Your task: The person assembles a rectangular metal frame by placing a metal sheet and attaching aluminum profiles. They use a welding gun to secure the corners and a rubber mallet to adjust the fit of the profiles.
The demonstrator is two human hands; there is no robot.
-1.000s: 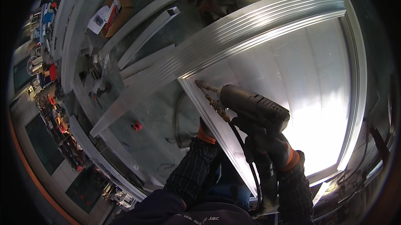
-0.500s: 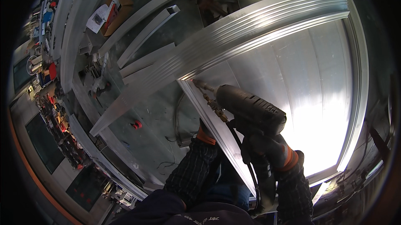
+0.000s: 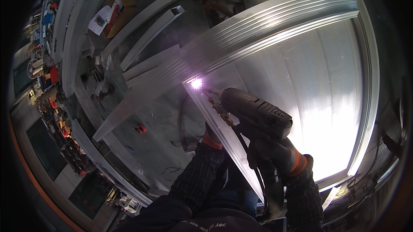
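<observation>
My right hand (image 3: 273,151), in a dark glove with an orange cuff, is wrapped around the grip of a black welding gun (image 3: 257,112). A nozzle, brass fittings and a dark hose show at its front. At its tip a bright violet-white spark (image 3: 196,84) burns in the corner where a ribbed aluminium profile (image 3: 266,22) meets a narrower aluminium rail (image 3: 230,132) of a panel frame. My left hand (image 3: 211,139), gloved with an orange cuff, is beside that rail's left side; the rail hides its fingers.
Silvery sheet (image 3: 301,72) fills the frame, with strong glare at lower right. Loose metal profiles (image 3: 146,38) and a cardboard box (image 3: 122,10) lie at upper left. A small red object (image 3: 140,128) is on the floor. Cluttered shelving (image 3: 56,124) lines the far left.
A bright spark has lit at the gun's tip, with faint violet haze around it. The gun has shifted slightly to the left. My left hand stays by the rail.
</observation>
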